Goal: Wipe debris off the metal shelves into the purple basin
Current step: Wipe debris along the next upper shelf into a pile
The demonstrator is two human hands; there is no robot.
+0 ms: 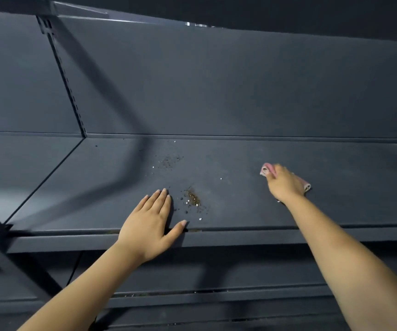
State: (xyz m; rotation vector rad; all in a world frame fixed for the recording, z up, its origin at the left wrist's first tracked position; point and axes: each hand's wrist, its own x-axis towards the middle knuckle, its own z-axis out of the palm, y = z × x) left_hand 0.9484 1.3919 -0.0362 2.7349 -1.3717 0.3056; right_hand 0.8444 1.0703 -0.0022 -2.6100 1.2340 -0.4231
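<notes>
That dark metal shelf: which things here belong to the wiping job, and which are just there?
Job:
dark metal shelf
brown crumb pile
fainter dark speck patch
pink folded cloth under right hand
left hand, flat

Just there:
slotted upright post
lower shelf
</notes>
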